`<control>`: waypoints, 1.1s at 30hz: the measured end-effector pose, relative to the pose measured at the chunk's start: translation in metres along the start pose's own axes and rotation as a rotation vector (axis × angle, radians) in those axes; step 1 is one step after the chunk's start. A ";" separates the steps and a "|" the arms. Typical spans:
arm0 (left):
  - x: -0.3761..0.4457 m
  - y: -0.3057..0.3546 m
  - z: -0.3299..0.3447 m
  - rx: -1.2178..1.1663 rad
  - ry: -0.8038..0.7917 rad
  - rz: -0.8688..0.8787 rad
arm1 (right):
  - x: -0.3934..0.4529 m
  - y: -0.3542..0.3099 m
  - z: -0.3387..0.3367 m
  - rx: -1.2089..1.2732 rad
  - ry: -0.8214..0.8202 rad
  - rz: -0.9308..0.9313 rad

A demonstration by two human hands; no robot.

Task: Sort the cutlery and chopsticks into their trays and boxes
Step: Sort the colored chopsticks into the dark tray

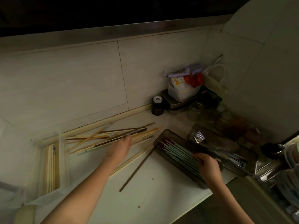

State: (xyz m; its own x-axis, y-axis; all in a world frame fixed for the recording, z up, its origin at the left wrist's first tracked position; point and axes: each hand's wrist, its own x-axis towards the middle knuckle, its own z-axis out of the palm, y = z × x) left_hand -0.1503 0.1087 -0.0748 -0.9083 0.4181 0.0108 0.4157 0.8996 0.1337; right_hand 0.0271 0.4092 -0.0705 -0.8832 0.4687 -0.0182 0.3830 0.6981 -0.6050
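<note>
A loose pile of wooden chopsticks (pixel 103 136) lies on the white counter near the wall. My left hand (pixel 119 148) rests flat on the pile's right part, fingers together, gripping nothing that I can see. A dark tray (pixel 159 135) to the right holds pale green chopsticks (pixel 178 151) with dark red tips in its near compartment, and forks (pixel 199 137) and other metal cutlery in the far one. My right hand (pixel 207 165) lies on the green chopsticks' near ends, fingers curled over them. A clear box (pixel 64 159) at the left holds several wooden chopsticks. One dark chopstick (pixel 135 170) lies apart.
A small dark jar (pixel 157 105) stands by the wall. Behind it a metal tray carries a plastic tub with packets (pixel 182 89). Glass jars (pixel 208 113) crowd the corner. A dish rack with plates (pixel 289 167) sits at the right edge. The counter's front edge (pixel 202 199) runs below my right arm.
</note>
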 end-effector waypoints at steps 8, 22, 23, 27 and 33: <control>-0.032 -0.100 0.009 0.029 -0.016 -0.262 | 0.001 -0.012 0.015 -0.014 -0.005 -0.050; -0.028 -0.116 0.012 -0.068 -0.110 -0.292 | 0.002 -0.009 0.025 0.012 0.004 0.019; -0.028 -0.115 0.012 -0.047 -0.127 -0.302 | 0.003 -0.008 0.025 0.012 0.005 0.009; -0.027 -0.111 0.012 -0.009 -0.128 -0.378 | 0.003 -0.008 0.025 0.005 0.001 -0.003; -0.028 -0.106 -0.002 -0.142 0.026 -0.343 | 0.000 -0.012 0.022 -0.001 0.019 -0.033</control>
State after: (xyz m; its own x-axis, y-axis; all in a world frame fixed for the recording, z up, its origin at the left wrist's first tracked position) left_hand -0.1685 0.0015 -0.0872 -0.9954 0.0900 -0.0332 0.0777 0.9596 0.2704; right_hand 0.0162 0.3892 -0.0808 -0.8902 0.4554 0.0164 0.3542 0.7141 -0.6038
